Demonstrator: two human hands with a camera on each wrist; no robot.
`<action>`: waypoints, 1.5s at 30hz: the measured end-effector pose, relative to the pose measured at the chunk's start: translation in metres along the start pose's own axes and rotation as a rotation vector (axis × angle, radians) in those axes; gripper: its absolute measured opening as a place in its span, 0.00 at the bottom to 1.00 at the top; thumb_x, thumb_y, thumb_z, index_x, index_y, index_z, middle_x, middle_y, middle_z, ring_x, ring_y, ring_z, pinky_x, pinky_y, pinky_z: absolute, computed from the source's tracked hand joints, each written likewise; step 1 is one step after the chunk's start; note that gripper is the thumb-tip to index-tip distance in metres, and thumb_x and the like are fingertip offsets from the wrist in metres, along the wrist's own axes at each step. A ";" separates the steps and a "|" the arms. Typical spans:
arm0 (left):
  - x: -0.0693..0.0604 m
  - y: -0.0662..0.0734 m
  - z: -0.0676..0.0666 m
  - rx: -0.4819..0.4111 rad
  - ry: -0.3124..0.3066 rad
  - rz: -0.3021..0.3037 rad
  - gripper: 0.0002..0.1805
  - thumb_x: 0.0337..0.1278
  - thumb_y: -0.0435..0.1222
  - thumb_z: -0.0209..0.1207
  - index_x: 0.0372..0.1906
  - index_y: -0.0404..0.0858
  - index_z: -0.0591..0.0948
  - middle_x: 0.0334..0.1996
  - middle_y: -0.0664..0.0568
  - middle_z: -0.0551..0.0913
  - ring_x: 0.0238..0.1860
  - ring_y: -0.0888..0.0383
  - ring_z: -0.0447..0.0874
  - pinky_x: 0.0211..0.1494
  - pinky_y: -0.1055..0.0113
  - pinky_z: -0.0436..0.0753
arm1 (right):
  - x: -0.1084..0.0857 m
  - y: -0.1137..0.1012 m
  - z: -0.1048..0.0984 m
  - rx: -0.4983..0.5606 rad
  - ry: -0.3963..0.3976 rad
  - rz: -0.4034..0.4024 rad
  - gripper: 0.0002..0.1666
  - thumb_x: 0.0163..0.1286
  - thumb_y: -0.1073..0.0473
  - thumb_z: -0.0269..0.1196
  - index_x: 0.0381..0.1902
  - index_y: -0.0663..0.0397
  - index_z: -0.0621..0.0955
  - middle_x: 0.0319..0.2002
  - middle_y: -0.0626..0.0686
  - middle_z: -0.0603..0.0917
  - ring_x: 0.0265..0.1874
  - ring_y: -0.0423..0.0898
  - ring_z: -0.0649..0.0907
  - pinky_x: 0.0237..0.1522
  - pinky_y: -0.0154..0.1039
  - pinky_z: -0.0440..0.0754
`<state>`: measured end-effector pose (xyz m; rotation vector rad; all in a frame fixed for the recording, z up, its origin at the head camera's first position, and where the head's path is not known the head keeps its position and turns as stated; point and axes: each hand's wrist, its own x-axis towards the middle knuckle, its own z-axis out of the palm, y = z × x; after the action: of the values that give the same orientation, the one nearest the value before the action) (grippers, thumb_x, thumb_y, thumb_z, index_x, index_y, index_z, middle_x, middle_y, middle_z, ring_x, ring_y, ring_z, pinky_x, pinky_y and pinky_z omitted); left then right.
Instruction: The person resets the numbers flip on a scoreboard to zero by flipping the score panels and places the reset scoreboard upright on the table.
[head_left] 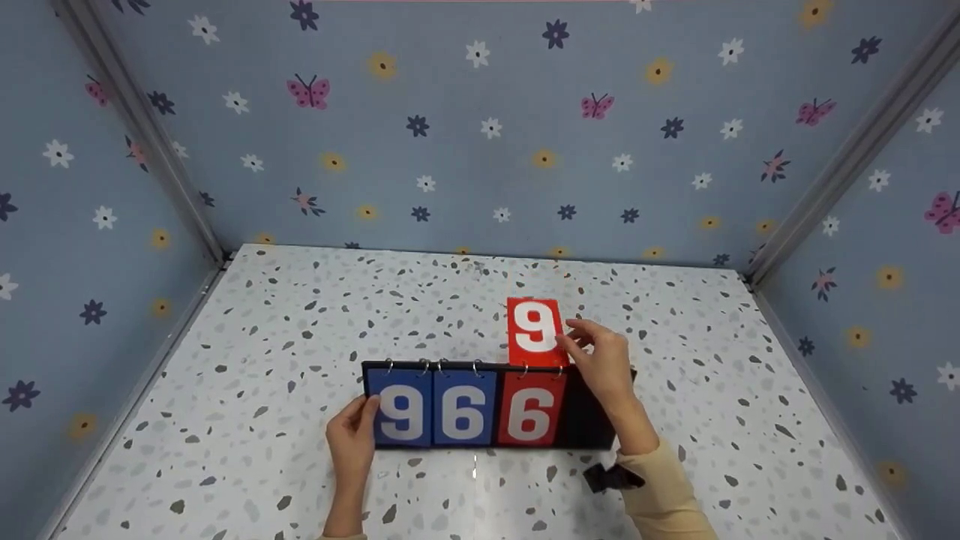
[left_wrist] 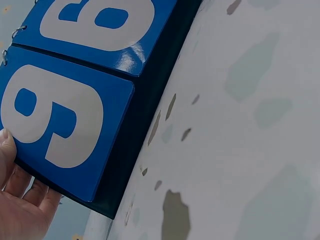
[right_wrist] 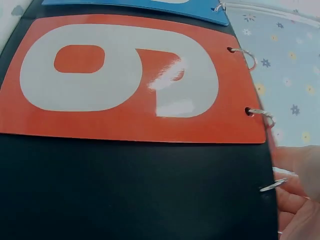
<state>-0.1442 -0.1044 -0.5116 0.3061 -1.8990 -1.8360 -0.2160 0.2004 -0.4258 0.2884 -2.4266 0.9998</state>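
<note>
A black flip scoreboard (head_left: 491,448) stands tilted on the table, its number cards hung from metal rings. From left to right it shows a blue 9 card (head_left: 405,412), a blue 6 card (head_left: 465,409) and a red 6 card (head_left: 529,409). Above the top edge, a red 9 card (head_left: 534,330) is turned up on its rings. My left hand (head_left: 352,427) grips the board's left end, thumb in front. My right hand (head_left: 604,360) pinches the raised card's right edge; its far-side fingers are hidden. The right wrist view shows that hand (right_wrist: 300,195) behind the rings.
Black backing shows at the board's right end, partly behind my right hand. The speckled white table (head_left: 285,330) extends around the board. Flower-patterned blue panels (head_left: 480,135) rise behind and at both sides. A black strap (head_left: 613,477) lies by my right sleeve (head_left: 667,487).
</note>
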 end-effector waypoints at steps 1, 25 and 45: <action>0.000 0.000 0.000 -0.001 -0.001 -0.001 0.09 0.54 0.26 0.55 0.37 0.20 0.78 0.33 0.33 0.80 0.28 0.65 0.77 0.33 0.78 0.73 | -0.001 -0.001 -0.001 0.001 0.002 -0.014 0.12 0.53 0.63 0.66 0.37 0.64 0.82 0.25 0.54 0.82 0.23 0.44 0.79 0.28 0.44 0.77; 0.000 -0.004 0.000 -0.009 -0.007 0.072 0.07 0.53 0.24 0.54 0.33 0.20 0.79 0.29 0.33 0.80 0.24 0.61 0.75 0.28 0.76 0.72 | -0.082 -0.022 0.000 0.274 0.293 -0.064 0.10 0.50 0.76 0.64 0.33 0.69 0.79 0.28 0.58 0.82 0.25 0.47 0.80 0.29 0.28 0.75; 0.007 -0.035 0.001 0.007 0.011 0.023 0.11 0.54 0.30 0.57 0.37 0.23 0.80 0.32 0.36 0.81 0.26 0.66 0.76 0.31 0.77 0.73 | -0.131 0.056 0.076 0.255 0.367 0.126 0.20 0.47 0.59 0.70 0.40 0.52 0.79 0.34 0.50 0.81 0.31 0.41 0.80 0.33 0.30 0.76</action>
<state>-0.1564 -0.1099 -0.5444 0.2944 -1.8940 -1.8098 -0.1524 0.1873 -0.5738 0.0306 -2.0085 1.2959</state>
